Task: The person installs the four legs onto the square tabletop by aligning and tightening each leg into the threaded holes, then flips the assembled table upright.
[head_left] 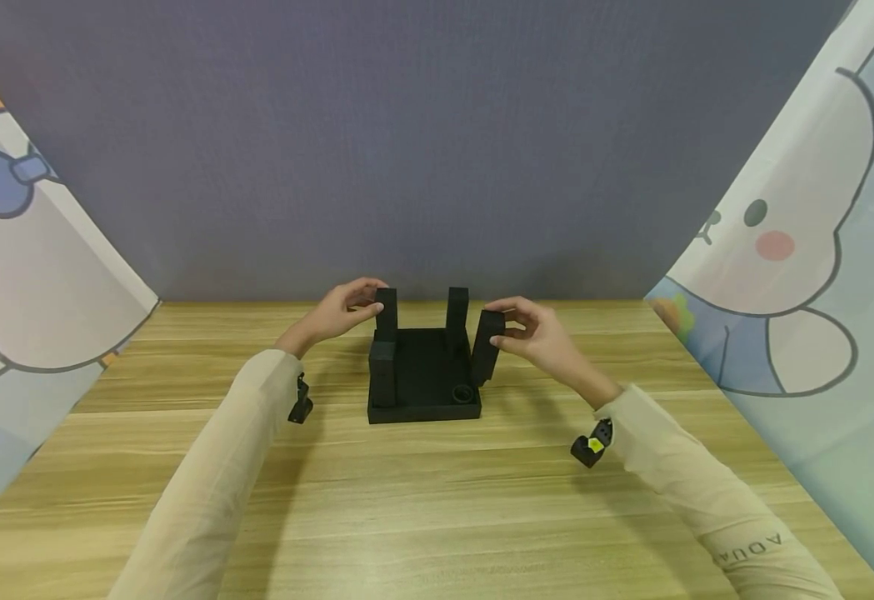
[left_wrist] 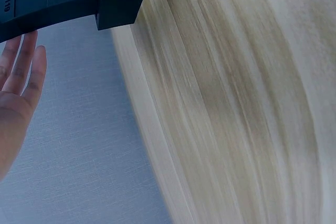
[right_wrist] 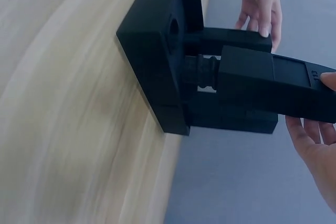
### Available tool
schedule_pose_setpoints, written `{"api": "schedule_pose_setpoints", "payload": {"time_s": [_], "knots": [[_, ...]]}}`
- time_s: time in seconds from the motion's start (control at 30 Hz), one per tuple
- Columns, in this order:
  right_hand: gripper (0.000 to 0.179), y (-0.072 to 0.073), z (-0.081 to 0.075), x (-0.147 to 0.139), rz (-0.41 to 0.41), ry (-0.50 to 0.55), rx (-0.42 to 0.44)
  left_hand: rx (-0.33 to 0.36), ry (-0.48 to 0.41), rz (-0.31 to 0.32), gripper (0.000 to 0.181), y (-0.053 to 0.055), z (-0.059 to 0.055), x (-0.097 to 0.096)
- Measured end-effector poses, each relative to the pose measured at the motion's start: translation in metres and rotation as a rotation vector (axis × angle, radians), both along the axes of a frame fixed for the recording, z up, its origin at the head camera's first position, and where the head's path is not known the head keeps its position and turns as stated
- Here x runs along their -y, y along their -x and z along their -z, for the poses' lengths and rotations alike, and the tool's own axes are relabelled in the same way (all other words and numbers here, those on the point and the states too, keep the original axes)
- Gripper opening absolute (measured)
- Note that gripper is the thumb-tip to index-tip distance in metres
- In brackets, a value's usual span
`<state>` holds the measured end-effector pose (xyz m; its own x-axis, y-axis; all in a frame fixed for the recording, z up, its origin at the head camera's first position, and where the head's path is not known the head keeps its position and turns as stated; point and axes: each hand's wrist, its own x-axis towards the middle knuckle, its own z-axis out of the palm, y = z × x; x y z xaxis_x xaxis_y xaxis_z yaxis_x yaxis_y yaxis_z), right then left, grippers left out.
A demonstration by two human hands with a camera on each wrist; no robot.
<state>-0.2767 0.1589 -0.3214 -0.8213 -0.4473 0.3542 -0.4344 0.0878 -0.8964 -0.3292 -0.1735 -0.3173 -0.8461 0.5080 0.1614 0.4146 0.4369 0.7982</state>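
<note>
The right hand (head_left: 540,335), right of centre in the head frame, is gripping a tilted leg (head_left: 489,340) near its top, thumb on one side and fingers on the other. The left hand (head_left: 339,311), left of centre, is pinching the top of the far-left leg (head_left: 387,323), which is standing upright. Farther out, the black base (head_left: 425,415) is lying mid-frame on the table (head_left: 422,508), with the near-left leg (head_left: 382,375) and far-right leg (head_left: 456,317) standing on it. A round socket (head_left: 462,393) is showing at the base's lower-right corner, the tilted leg's foot just beside it.

The legs are looking like rigid plastic, probably light, not fragile, perhaps slightly slick on their flat faces. The upper end is offering a good hold, keeping fingertips clear of the foot; a steadying hand is probably best placed on a standing leg or the base's rim.

The right wrist view is revealing a ridged stub (right_wrist: 202,72) on the tilted leg's foot, which the head view is not showing; whether it is touching the base, I cannot tell. The left wrist view is showing the number 119 (left_wrist: 7,5) on a leg at upper left, unreadable from the head; which leg is bearing it remains unclear.
</note>
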Motion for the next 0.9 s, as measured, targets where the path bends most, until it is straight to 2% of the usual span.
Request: {"api": "schedule_pose_setpoints", "payload": {"time_s": [0.27, 0.63, 0.77, 0.9], "knots": [[0.044, -0.005, 0.006, 0.009, -0.067, 0.025, 0.018, 0.001, 0.004, -0.002, 0.040, -0.002, -0.001, 0.000], [0.043, -0.008, 0.009, 0.015, -0.112, 0.013, 0.016, -0.016, 0.013, -0.002, 0.040, -0.002, -0.002, 0.000], [0.043, -0.007, 0.013, 0.016, -0.108, -0.007, 0.006, -0.010, 0.008, 0.004, 0.040, 0.002, 0.001, 0.000], [0.043, -0.006, 0.016, 0.017, -0.108, -0.027, -0.019, -0.009, -0.006, 0.003, 0.040, 0.012, 0.012, 0.003]]}}
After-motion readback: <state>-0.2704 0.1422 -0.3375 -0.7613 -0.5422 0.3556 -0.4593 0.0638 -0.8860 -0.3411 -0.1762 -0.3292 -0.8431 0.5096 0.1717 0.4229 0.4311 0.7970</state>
